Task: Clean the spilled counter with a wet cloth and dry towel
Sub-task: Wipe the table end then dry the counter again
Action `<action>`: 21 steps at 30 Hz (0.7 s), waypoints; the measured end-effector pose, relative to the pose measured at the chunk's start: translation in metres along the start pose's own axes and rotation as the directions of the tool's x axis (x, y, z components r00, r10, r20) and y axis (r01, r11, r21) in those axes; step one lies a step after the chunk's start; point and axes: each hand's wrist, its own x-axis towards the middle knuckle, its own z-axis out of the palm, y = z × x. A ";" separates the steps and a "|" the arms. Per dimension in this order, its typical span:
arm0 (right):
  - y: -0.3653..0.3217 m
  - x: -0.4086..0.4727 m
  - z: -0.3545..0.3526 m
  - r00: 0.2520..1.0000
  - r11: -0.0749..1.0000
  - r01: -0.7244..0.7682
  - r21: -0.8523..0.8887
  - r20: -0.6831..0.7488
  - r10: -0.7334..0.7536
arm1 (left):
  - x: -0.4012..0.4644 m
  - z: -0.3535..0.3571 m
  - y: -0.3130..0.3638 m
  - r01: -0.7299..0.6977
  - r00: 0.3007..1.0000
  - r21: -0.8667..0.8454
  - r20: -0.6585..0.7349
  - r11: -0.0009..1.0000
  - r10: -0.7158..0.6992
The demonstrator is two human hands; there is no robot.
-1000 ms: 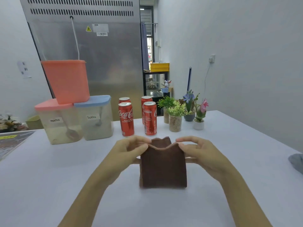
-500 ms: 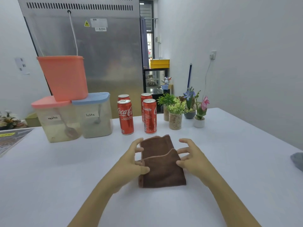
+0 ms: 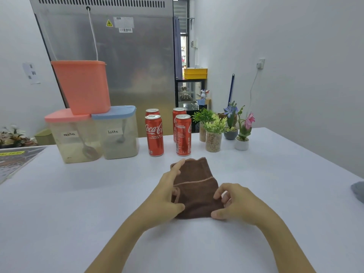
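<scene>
The wide white counter (image 3: 78,203) spreads out below me, with a tall brushed-steel cabinet (image 3: 118,66) standing behind its far edge. On the counter's far left, an orange plastic tub (image 3: 82,87) sits on top of two clear lidded canisters, one labelled mocha (image 3: 72,138) and one labelled latte (image 3: 116,134), each with a spoon inside. Just right of them stand four red cola cans (image 3: 154,134), then a cluster of small potted plants (image 3: 222,127). A bit of grey cloth (image 3: 358,191) lies at the right edge. The folded brown towel (image 3: 197,194) lies flat in the middle, near me. My left hand (image 3: 167,192) lies spread along its left side, fingers loose, gripping nothing. My right hand (image 3: 236,203) curls at its near right corner, fingertips touching the cloth; whether they pinch it I cannot tell.
</scene>
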 end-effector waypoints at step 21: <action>-0.005 -0.024 -0.006 0.960 0.960 0.279 0.032 -0.043 -0.277 | -0.009 -0.011 -0.002 -0.221 0.967 0.525 0.012 0.822 0.253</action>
